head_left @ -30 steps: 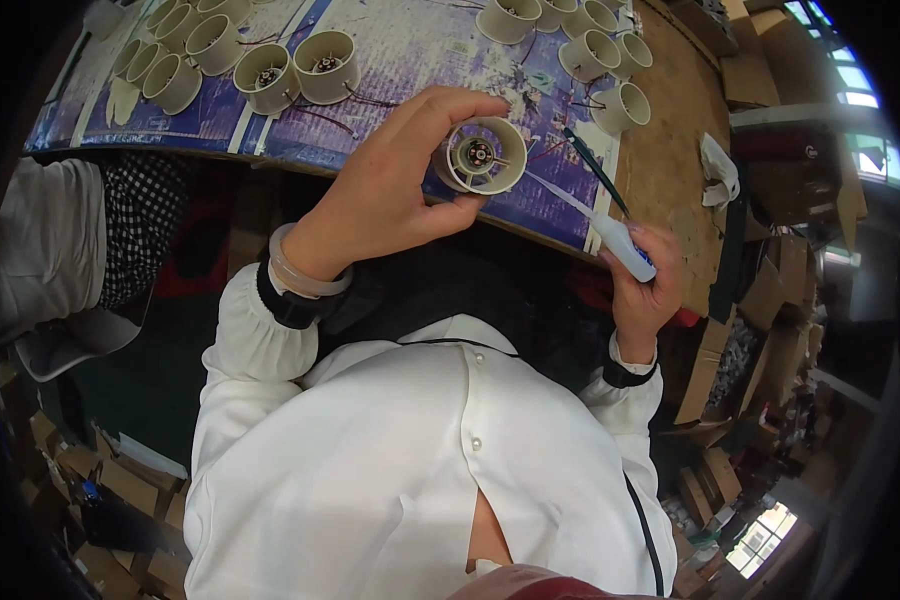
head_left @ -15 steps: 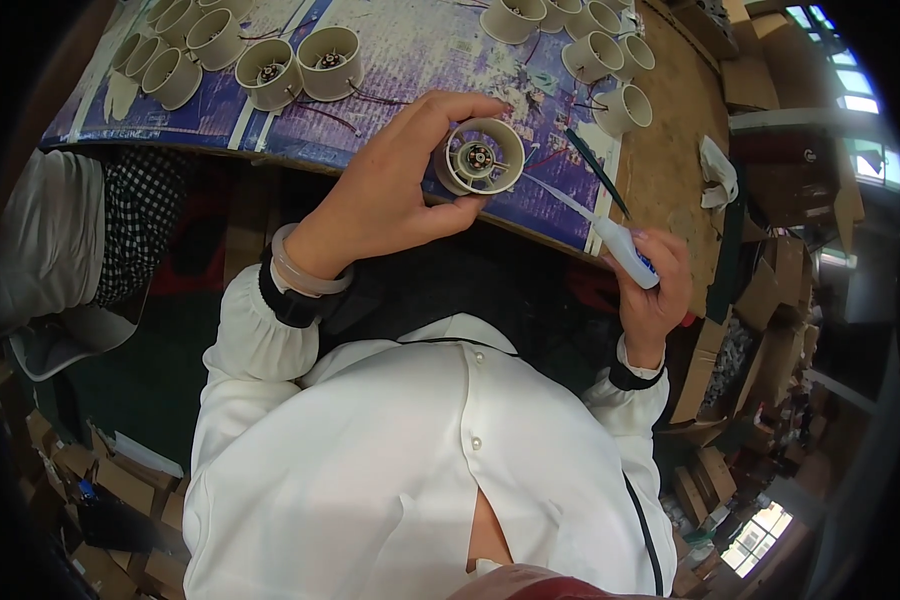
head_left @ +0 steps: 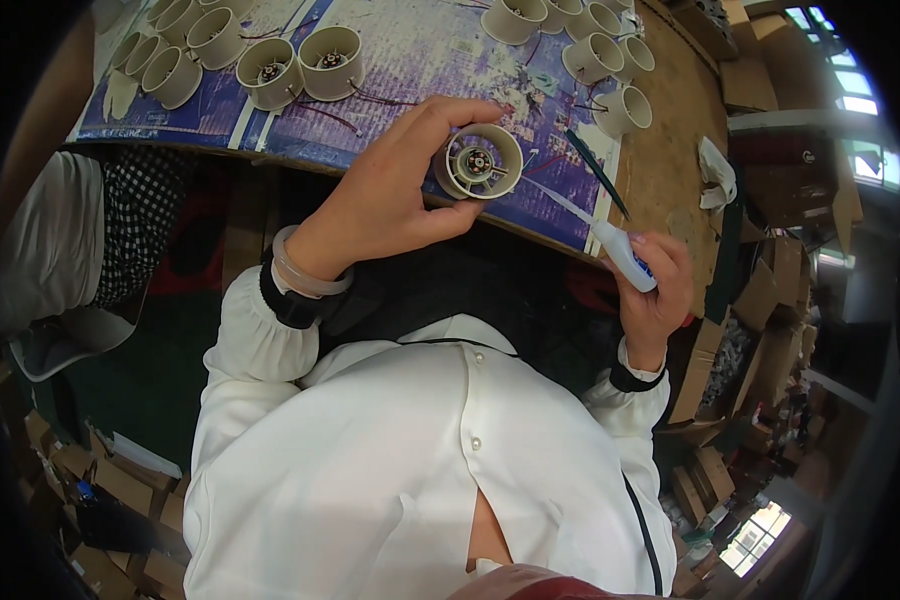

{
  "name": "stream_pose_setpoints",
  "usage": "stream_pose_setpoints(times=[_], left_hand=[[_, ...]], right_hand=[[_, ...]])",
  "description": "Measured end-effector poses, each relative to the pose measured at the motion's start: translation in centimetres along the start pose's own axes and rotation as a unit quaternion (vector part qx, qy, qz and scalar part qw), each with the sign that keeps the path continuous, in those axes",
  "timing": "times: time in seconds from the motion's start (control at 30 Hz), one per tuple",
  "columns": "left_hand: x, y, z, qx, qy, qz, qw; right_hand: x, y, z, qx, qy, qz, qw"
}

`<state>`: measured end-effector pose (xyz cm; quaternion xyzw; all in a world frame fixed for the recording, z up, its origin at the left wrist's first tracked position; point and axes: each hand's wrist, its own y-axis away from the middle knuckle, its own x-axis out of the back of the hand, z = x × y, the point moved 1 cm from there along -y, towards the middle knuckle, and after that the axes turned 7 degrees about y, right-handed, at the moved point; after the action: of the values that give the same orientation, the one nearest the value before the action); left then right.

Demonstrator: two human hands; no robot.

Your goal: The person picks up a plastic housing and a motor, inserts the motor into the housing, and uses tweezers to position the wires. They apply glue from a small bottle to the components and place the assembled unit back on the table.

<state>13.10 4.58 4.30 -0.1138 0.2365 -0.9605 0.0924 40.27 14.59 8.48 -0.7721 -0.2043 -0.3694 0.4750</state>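
My left hand (head_left: 395,180) is closed round a cream round fan housing (head_left: 450,178), its thumb at the near side and its fingers at the far side. The housing's open end faces up and shows spokes with a copper-wound motor core (head_left: 478,161) in the middle. In my right hand (head_left: 660,290) is a small white glue bottle (head_left: 625,254) with a long thin nozzle (head_left: 560,200). The nozzle points up and left at the housing, its tip a little apart from the wall. A dark green slim stick-like tool (head_left: 597,174) lies on the table just beyond the nozzle.
More cream housings (head_left: 330,62) with trailing wires stand at the far left. Another group of housings (head_left: 622,110) stands at the far right. The table has a worn purple printed cover (head_left: 410,55). White crumpled tissue (head_left: 716,172) lies at its right edge. A person in checked cloth (head_left: 142,215) is at the left.
The fan housing and my left hand have shifted very slightly. My right hand still holds the glue bottle in nearly the same place. At the upper left, the other person's arm has moved a little.
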Motion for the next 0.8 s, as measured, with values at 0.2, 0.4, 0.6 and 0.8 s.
stream_pose_setpoints(times=[0.2, 0.4, 0.6, 0.8], left_hand=[[-0.01, 0.06, -0.07, 0.001, 0.001, -0.003, 1.0], [-0.08, 0.19, -0.06, 0.009, 0.006, -0.005, 1.0], [-0.29, 0.4, -0.2, 0.021, 0.009, -0.004, 1.0], [-0.49, 0.54, -0.5, 0.03, 0.02, 0.0, 0.999]], right_hand=[[0.01, 0.19, 0.05, -0.004, -0.01, -0.012, 1.0], [0.33, 0.2, -0.16, 0.002, -0.001, -0.018, 1.0], [0.39, 0.1, -0.07, 0.007, -0.003, -0.021, 1.0], [0.19, 0.22, 0.25, 0.006, -0.004, -0.029, 1.0]])
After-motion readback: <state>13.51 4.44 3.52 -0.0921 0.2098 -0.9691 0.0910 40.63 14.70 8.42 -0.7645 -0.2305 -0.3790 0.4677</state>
